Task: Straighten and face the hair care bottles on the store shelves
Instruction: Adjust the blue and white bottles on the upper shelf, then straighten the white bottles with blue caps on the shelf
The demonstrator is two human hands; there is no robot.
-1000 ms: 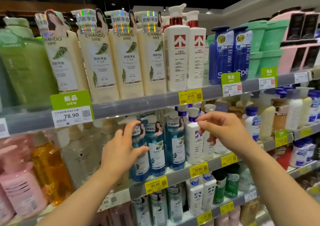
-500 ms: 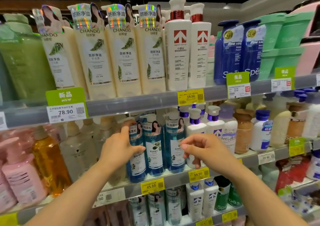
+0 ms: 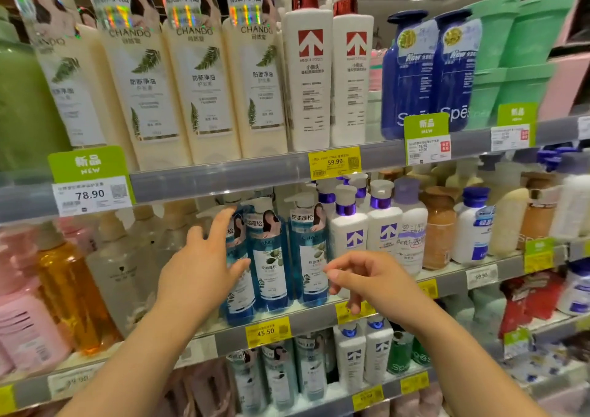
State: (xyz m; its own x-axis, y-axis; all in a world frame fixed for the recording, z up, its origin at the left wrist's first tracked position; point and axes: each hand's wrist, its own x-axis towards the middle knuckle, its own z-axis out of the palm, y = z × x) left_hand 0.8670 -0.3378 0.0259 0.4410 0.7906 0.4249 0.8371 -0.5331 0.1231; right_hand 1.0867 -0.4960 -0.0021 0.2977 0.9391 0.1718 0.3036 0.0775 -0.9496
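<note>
Three blue bottles (image 3: 271, 257) stand at the front edge of the middle shelf (image 3: 313, 317), two labels facing out. The left hand (image 3: 204, 273), grip spread, lies flat against the leftmost, which looks turned aside. The right hand (image 3: 367, 276) hovers just before the third, fingers loosely curled, pinching nothing. The cream bottles (image 3: 178, 81) above look faced; this row seems nearly finished.

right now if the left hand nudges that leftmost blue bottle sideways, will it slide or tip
The blue bottle is tall and narrow with a pump on top, so a push high up, where the left hand reaches, would probably tip it. It looks full of liquid, so likely heavy enough to resist a light nudge. A neighbour bottle stands close by and may catch it.
</note>
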